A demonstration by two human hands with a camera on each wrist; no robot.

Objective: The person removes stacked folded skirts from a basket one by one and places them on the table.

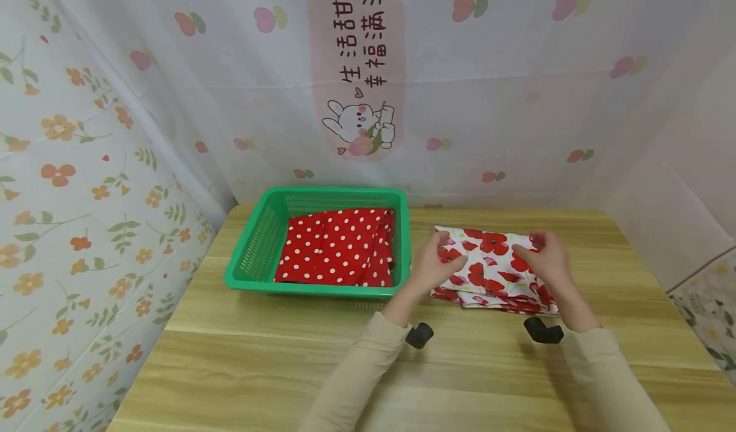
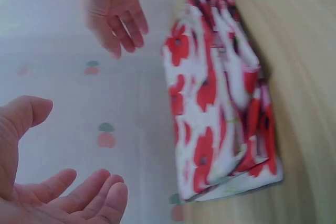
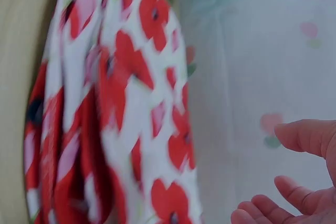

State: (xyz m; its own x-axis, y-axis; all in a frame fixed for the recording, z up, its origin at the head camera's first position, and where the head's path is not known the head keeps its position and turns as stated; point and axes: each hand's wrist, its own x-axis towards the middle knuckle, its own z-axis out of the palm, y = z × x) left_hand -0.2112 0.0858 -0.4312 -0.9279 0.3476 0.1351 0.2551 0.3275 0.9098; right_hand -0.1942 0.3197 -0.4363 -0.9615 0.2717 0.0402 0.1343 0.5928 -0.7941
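Note:
A folded white cloth with red poppies (image 1: 485, 269) lies on the right half of the table, its layers stacked and somewhat uneven at the near edge. My left hand (image 1: 431, 264) hovers over its left end, fingers relaxed and parted from the thumb. Over the right end is my right hand (image 1: 550, 264), likewise with loosely bent fingers. Both wrist views show a gap between the hands and the cloth (image 2: 210, 114), and neither hand holds anything. Thumb and fingers of the right hand (image 3: 304, 182) stand well apart in the right wrist view.
Left of the cloth stands a green plastic basket (image 1: 322, 289) with a folded red polka-dot cloth (image 1: 339, 246) in it. The wooden table (image 1: 460, 381) reaches back to a printed white curtain (image 1: 489, 131). Black wrist mounts (image 1: 542, 331) sit under the forearms.

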